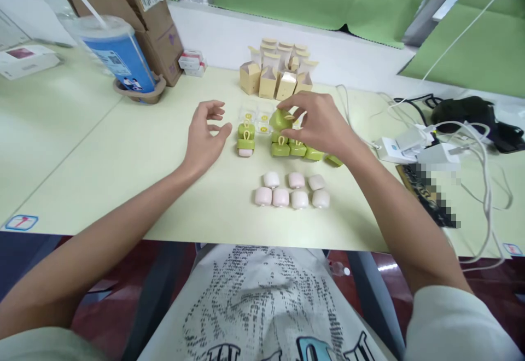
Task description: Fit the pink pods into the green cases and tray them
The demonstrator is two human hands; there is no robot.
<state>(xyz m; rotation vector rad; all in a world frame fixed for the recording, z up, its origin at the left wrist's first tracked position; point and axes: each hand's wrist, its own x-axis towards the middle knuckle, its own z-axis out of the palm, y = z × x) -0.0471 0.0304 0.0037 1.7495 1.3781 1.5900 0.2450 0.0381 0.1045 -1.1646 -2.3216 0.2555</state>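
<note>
Green in colour, the small case (280,120) is gripped by the fingers of the right hand (324,126), just above the row of green cases (297,149) on the counter (143,147). The left hand (204,139) is held open (fingers loosely curled, grasping nothing) beside two stacked cases (246,138)

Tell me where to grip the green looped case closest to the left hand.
Pinch the green looped case by its left and right walls, coming from above with the open left hand beside it. Those sides look free; a pink piece lies at its near edge and another green case at its far edge. The top loop looks too thin for a steady hold.
</note>
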